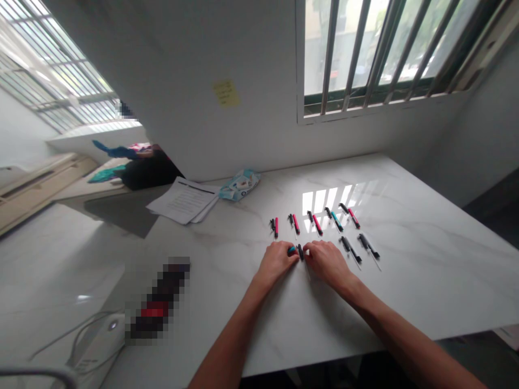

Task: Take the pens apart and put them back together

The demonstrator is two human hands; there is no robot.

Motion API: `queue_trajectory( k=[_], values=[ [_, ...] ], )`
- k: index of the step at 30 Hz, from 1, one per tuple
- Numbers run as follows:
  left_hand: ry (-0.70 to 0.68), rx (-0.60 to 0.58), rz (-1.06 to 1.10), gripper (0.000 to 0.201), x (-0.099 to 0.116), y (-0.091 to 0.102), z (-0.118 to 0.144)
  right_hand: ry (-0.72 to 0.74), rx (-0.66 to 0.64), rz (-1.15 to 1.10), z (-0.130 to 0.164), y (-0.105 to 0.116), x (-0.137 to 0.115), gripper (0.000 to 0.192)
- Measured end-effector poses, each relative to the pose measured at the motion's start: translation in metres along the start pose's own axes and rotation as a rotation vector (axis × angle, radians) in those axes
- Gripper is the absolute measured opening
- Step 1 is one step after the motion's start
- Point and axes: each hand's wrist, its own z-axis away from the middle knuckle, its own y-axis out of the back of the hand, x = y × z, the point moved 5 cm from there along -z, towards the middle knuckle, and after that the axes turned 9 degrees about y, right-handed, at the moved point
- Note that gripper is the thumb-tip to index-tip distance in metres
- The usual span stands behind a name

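Note:
My left hand (279,257) is closed, its fingers pinching a small teal pen part (291,250). Just to its right, a black pen cap (300,252) lies between my two hands. My right hand (325,260) has its fingers curled against the cap's right side; whether they grip anything is hidden. A thin pale pen refill (308,271) shows faintly below. Beyond my hands is a row of pens taken apart, among them a red pen barrel (276,227) and a teal pen barrel (336,221). Black pen parts (351,249) with thin refills lie to the right.
A blue-white soft packet (240,185) and printed papers (184,200) lie by the wall at the back left. Near the left edge are a white device with cables (99,346) and a blurred dark-red object (158,300). The marble-patterned table (438,270) extends right.

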Motion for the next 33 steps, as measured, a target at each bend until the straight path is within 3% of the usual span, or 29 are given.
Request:
queue_trajectory(
  k=[8, 13, 15, 17, 20, 22, 28, 33],
  values=[
    [-0.034, 0.017, 0.131, 0.014, 0.004, 0.006, 0.003, 0.010, 0.042, -0.059, 0.002, 0.001, 0.002, 0.022],
    [-0.156, 0.247, 0.546, 0.039, 0.012, 0.033, 0.007, 0.134, 0.317, -0.344, 0.007, 0.022, -0.005, 0.016],
    [-0.139, 0.224, 0.721, 0.043, 0.011, 0.033, 0.005, 0.188, 0.378, -0.531, 0.008, 0.028, -0.010, 0.012],
    [-0.105, 0.178, 0.879, 0.046, 0.009, 0.030, 0.003, 0.204, 0.392, -0.661, 0.008, 0.030, -0.014, 0.021],
    [-0.090, 0.097, 1.044, 0.047, 0.010, 0.023, 0.001, 0.191, 0.384, -0.765, 0.006, 0.027, -0.017, 0.031],
    [-0.084, 0.084, 1.119, 0.050, 0.012, 0.021, 0.002, 0.182, 0.400, -0.821, 0.005, 0.025, -0.017, 0.028],
    [-0.086, 0.302, 1.208, 0.049, 0.011, 0.030, 0.006, 0.143, 0.505, -0.910, 0.008, 0.031, -0.010, 0.010],
    [0.016, 0.269, 1.275, 0.047, 0.001, 0.027, 0.001, 0.030, 0.655, -1.019, 0.015, 0.037, 0.009, 0.014]
  ],
)
